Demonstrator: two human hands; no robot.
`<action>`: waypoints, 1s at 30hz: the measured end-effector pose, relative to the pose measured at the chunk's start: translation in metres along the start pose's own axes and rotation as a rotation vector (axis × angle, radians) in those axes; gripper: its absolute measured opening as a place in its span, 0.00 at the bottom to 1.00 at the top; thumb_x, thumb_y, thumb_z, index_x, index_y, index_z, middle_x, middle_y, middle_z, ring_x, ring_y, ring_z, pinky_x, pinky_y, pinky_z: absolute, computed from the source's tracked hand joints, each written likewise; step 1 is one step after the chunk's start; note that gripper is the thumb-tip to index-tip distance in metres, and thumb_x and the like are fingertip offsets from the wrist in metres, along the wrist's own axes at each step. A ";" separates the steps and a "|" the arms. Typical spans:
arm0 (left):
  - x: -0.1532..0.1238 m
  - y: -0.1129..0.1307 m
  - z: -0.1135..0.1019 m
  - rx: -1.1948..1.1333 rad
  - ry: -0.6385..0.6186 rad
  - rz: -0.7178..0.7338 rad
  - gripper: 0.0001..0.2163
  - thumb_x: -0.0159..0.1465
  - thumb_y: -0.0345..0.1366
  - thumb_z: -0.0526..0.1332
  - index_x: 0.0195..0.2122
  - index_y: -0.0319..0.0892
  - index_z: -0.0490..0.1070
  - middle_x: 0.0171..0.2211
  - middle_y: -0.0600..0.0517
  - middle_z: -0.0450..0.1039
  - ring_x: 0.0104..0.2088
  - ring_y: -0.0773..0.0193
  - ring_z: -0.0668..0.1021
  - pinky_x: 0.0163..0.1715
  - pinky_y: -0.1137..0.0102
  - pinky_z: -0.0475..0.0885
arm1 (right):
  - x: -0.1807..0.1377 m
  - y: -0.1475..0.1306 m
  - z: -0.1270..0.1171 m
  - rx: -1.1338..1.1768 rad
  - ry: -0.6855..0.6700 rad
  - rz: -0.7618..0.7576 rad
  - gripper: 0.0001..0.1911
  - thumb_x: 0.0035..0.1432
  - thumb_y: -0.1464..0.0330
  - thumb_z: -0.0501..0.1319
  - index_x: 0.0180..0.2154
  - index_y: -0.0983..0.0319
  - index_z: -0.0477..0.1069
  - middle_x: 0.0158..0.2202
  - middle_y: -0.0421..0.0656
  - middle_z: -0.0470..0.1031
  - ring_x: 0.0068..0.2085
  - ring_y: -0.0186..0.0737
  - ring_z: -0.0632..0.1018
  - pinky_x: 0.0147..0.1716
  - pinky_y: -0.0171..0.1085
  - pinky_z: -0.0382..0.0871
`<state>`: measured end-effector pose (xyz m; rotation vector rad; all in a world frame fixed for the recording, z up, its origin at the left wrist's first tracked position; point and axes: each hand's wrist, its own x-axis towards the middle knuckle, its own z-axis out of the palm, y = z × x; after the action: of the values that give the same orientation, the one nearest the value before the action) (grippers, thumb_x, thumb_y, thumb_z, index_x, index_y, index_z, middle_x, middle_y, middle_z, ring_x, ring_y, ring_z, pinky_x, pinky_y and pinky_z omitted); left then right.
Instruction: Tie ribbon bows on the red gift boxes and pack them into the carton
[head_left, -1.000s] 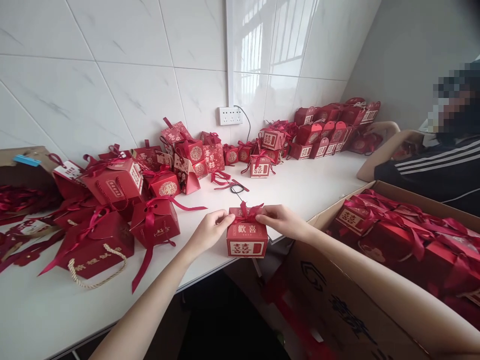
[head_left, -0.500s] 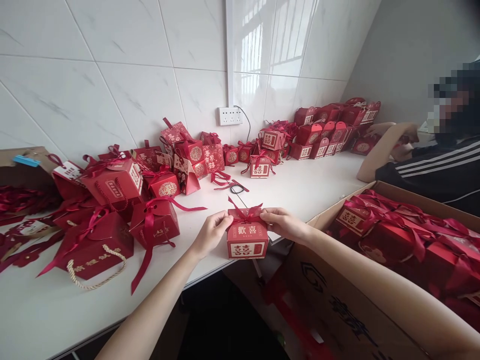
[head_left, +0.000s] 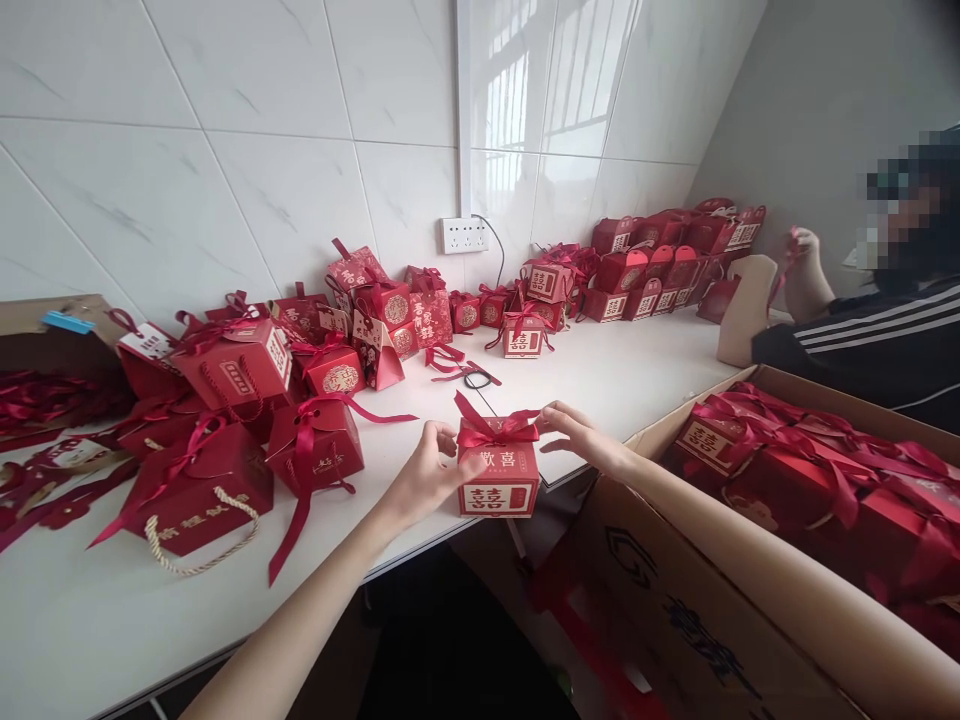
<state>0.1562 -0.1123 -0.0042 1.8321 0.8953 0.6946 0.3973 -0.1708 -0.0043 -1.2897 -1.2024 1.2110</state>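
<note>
A small red gift box (head_left: 499, 485) with gold characters stands near the front edge of the white counter (head_left: 622, 375). A red ribbon bow (head_left: 495, 430) sits tied on its top. My left hand (head_left: 424, 475) is at the box's left side, fingers loosely curled and apart, thumb against the box's corner. My right hand (head_left: 581, 435) hovers at the right end of the bow with its fingers spread, holding nothing.
Several red gift boxes (head_left: 232, 370) with ribbons crowd the counter's left and back. A large cardboard carton (head_left: 675, 600) full of red boxes stands at my right. Another person's hands (head_left: 802, 255) work at the far right. A wall socket (head_left: 463, 235) is behind.
Both hands have let go of the ribbon ends and drawn apart; the bow now stands spread on the box. The other person's arm has lifted off the counter.
</note>
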 end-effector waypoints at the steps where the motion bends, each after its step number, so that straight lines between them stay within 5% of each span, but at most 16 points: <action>1: -0.003 -0.002 0.001 0.020 0.008 -0.003 0.24 0.51 0.50 0.64 0.42 0.42 0.59 0.41 0.48 0.68 0.37 0.61 0.74 0.33 0.68 0.70 | -0.001 0.000 -0.001 -0.013 0.005 -0.009 0.20 0.53 0.49 0.57 0.35 0.60 0.65 0.42 0.45 0.70 0.47 0.42 0.71 0.43 0.42 0.68; 5: -0.004 -0.012 -0.008 0.098 0.032 -0.013 0.29 0.53 0.48 0.63 0.51 0.44 0.53 0.51 0.42 0.62 0.52 0.55 0.69 0.44 0.61 0.70 | -0.015 -0.005 0.009 -0.143 -0.060 -0.028 0.20 0.56 0.49 0.55 0.40 0.59 0.62 0.50 0.47 0.68 0.51 0.43 0.70 0.47 0.46 0.66; 8: 0.005 -0.017 -0.027 0.194 0.250 -0.001 0.26 0.55 0.45 0.61 0.52 0.42 0.54 0.53 0.41 0.61 0.53 0.53 0.68 0.50 0.56 0.66 | -0.035 -0.016 0.022 -0.281 -0.060 -0.030 0.21 0.52 0.51 0.59 0.37 0.59 0.60 0.44 0.48 0.72 0.46 0.43 0.74 0.46 0.45 0.66; 11: 0.010 -0.010 -0.041 0.260 0.446 0.099 0.19 0.57 0.41 0.57 0.48 0.42 0.59 0.52 0.42 0.63 0.53 0.53 0.68 0.53 0.55 0.63 | -0.051 -0.031 0.031 -0.147 -0.432 0.054 0.19 0.51 0.53 0.63 0.35 0.60 0.61 0.39 0.48 0.75 0.41 0.41 0.76 0.43 0.43 0.68; 13: 0.010 0.001 -0.041 0.269 0.403 0.167 0.14 0.59 0.42 0.54 0.45 0.43 0.64 0.49 0.45 0.66 0.52 0.55 0.69 0.53 0.58 0.64 | -0.049 -0.039 0.032 -0.059 -0.618 0.117 0.20 0.51 0.52 0.61 0.30 0.62 0.63 0.34 0.48 0.77 0.36 0.40 0.78 0.38 0.41 0.70; 14: 0.009 0.007 -0.039 0.282 0.346 0.193 0.13 0.60 0.43 0.53 0.42 0.43 0.66 0.48 0.46 0.67 0.52 0.56 0.70 0.53 0.59 0.64 | -0.045 -0.041 0.032 -0.065 -0.595 0.121 0.22 0.51 0.50 0.60 0.27 0.63 0.64 0.31 0.47 0.76 0.32 0.39 0.78 0.36 0.40 0.71; 19: 0.009 0.015 -0.019 0.378 0.099 0.221 0.14 0.61 0.43 0.53 0.44 0.42 0.68 0.48 0.47 0.67 0.52 0.58 0.70 0.55 0.62 0.63 | -0.014 -0.031 0.036 -0.307 -0.182 0.166 0.31 0.48 0.41 0.55 0.23 0.65 0.67 0.23 0.44 0.73 0.24 0.35 0.74 0.24 0.34 0.69; 22: 0.009 0.009 -0.015 0.399 0.040 0.234 0.17 0.61 0.43 0.54 0.49 0.43 0.65 0.53 0.46 0.62 0.57 0.57 0.66 0.57 0.63 0.63 | -0.010 -0.023 0.049 -0.352 -0.251 0.219 0.30 0.52 0.43 0.54 0.26 0.66 0.70 0.24 0.45 0.75 0.24 0.35 0.75 0.23 0.33 0.68; 30: 0.009 0.010 -0.030 0.373 -0.151 0.231 0.18 0.63 0.35 0.49 0.53 0.45 0.65 0.61 0.49 0.56 0.62 0.58 0.59 0.61 0.62 0.56 | -0.023 -0.028 0.066 -0.350 -0.321 -0.012 0.17 0.57 0.59 0.56 0.22 0.63 0.67 0.23 0.40 0.74 0.26 0.32 0.74 0.30 0.32 0.67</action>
<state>0.1417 -0.0926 0.0174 2.3144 0.7559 0.5442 0.3300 -0.1909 0.0223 -1.3673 -1.7118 1.2698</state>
